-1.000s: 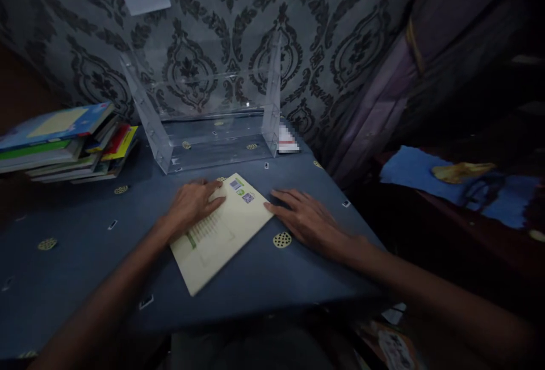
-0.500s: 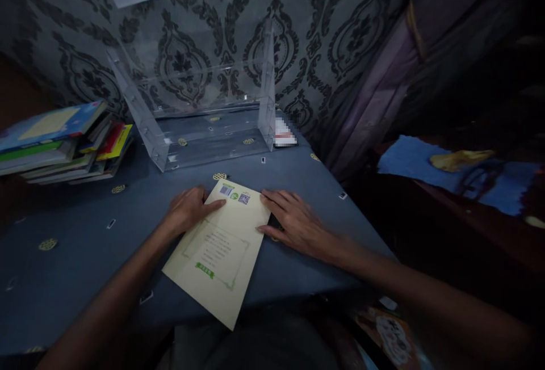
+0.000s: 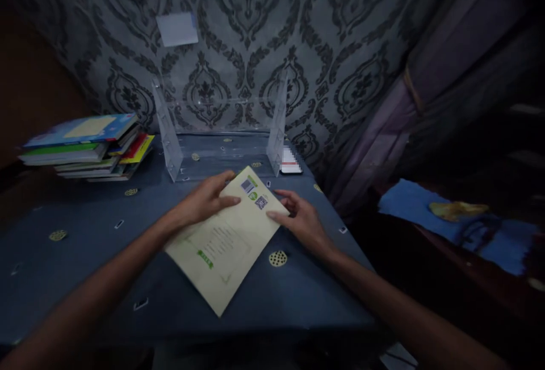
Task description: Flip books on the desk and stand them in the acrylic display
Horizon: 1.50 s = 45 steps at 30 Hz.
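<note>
A thin cream book (image 3: 238,236) lies slanted before me, its printed side up, with a barcode, a QR code and green print. My left hand (image 3: 208,200) holds its upper left edge, thumb on the cover and fingers round the edge. At the right corner, my right hand (image 3: 304,219) pinches the book, thumb on top and fingers behind the edge. The book's top end seems slightly raised off the blue tablecloth (image 3: 97,270); its lower corner points toward me.
A clear acrylic rack (image 3: 168,134) stands at the back by the patterned wall. Left of it is a stack of books (image 3: 85,148). Beside the rack's right side lies a phone (image 3: 290,163). Beyond the table's right edge, a blue cloth (image 3: 409,202) lies on another surface.
The book has turned clockwise and shifted, its top end now further right. My right hand has gone from lying along the edge to pinching the corner. My view has tilted up.
</note>
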Motion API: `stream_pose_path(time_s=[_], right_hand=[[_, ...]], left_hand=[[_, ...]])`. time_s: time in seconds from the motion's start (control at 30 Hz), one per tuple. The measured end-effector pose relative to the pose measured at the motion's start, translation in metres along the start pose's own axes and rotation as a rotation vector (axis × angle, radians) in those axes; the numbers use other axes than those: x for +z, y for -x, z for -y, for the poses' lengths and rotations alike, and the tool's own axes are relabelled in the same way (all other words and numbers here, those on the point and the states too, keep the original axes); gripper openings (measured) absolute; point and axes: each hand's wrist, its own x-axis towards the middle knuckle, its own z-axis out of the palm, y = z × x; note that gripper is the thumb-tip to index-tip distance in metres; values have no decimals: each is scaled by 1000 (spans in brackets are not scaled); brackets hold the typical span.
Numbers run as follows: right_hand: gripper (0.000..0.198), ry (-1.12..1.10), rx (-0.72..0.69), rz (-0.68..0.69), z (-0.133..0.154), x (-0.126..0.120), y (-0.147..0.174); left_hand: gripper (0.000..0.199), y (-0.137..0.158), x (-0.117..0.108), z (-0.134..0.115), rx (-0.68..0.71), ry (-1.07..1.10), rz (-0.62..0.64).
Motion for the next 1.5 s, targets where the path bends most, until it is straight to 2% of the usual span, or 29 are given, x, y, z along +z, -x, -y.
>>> stream_pose_path(time_s=[0.1,0.2,0.27,0.33,0.4,0.47,0.53,0.57,0.67,0.77,0.87,0.97,1.1,1.2,1.37,1.5], right_hand=[[30,12,-181,-211,30,-8,-10],[12,215,-502,-369,62,-13,-4],[16,309,-716,-381,79,-17,4],[29,375,-862,-358,91,-22,12],[38,446,-918,-325,97,-26,19],[38,505,-924,-271,97,-27,24],[32,529,-941,-175,87,-21,28],[28,516,-963,-127,79,-15,30],[17,436,-1031,-2,51,6,37],[15,460,-1024,213,32,18,46],[17,525,-983,386,31,19,50],[19,560,-952,464,39,18,48],[22,562,-921,527,46,19,40],[23,525,-901,559,44,19,36],[33,478,-852,652,42,21,27],[41,551,-804,679,45,41,4]], left_hand=[[23,7,-8,-14,229,-252,-163],[24,27,-12,-17,360,-349,-300],[18,45,-11,-16,472,-431,-420],[11,61,-7,-16,647,-488,-486],[25,74,-3,-14,801,-538,-529],[37,81,0,-5,873,-614,-574],[39,85,3,13,857,-706,-610],[37,87,5,24,827,-754,-588],[25,92,11,59,708,-923,-402],[24,99,18,85,683,-1002,-248],[27,106,21,95,630,-981,-195],[31,110,17,96,541,-941,-92],[49,110,6,98,412,-848,37],[48,99,2,106,330,-782,20],[46,63,5,115,177,-789,-59],[47,36,7,121,177,-789,-147]])
